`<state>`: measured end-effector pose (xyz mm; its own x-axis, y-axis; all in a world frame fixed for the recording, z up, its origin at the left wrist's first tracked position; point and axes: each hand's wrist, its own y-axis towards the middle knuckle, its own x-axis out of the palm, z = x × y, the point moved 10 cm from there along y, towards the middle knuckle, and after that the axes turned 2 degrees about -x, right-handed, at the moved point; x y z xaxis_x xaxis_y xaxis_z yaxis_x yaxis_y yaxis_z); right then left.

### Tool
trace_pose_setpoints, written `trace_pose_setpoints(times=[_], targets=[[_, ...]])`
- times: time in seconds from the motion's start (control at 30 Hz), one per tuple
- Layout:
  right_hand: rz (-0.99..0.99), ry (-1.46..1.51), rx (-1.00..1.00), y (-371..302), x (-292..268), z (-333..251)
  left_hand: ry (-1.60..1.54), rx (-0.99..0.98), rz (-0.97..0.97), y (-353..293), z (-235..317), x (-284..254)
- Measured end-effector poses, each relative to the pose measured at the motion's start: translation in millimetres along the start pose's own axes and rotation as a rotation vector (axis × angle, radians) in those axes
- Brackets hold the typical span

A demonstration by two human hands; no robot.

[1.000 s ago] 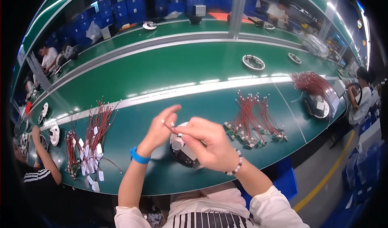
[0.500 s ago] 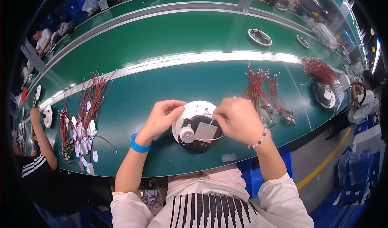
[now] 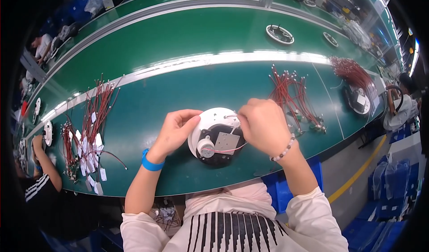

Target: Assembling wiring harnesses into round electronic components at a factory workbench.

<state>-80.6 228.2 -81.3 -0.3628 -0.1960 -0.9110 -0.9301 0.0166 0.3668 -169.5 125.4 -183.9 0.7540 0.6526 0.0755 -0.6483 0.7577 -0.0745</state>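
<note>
Head view: one round unit [image 3: 220, 138]; left grip [image 3: 173, 132] holding rim [image 3: 192, 139], right grip [image 3: 264, 129] pinching wire [image 3: 230, 116]; two white rings [image 3: 290, 40] beyond.

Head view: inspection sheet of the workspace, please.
Surface: green tabletop, reflecting light.
Job's things: round white-and-black unit, cylinder facing up.
Clutter: white tags among left-side wires; similar unit far right.
Hands: left hand at the round unit's upper-left rim; right hand at thin wires, fingertips hidden.
Cables: left red bundle, right red bundle.
Surroundings: yellow floor line; co-worker's arm at left.
</note>
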Motion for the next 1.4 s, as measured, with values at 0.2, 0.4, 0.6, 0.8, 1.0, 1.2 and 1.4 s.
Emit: trace_pose_setpoints(times=[0.2, 0.4, 0.6, 0.8, 1.0, 1.2, 1.4], targets=[[0.001, -0.003, -0.039, -3, 5, -6, -0.001, 0.003, 0.000, 2, -1, 3], [-0.085, -0.035, -0.066, 8, 30, -11, 0.313, 0.082, 0.019, 1, 14, 6], [0.031, 0.112, 0.073, 9, 27, 4, 0.146, 0.009, 0.017, -1, 1, 0], [-0.067, 0.044, 0.080, 4, 28, 11, 0.080, 0.037, 0.019, 7, 0, 11], [-0.089, 0.083, -0.037, 18, 43, -5, 0.082, 0.065, 0.032, 2, -4, -9], [-0.145, 0.178, -0.153, 23, 58, 1, 0.271, 0.058, 0.037, -9, 14, -4], [-0.162, 0.052, -0.072, 9, 35, 17, 0.231, 0.072, -0.013, 11, 11, 20]])
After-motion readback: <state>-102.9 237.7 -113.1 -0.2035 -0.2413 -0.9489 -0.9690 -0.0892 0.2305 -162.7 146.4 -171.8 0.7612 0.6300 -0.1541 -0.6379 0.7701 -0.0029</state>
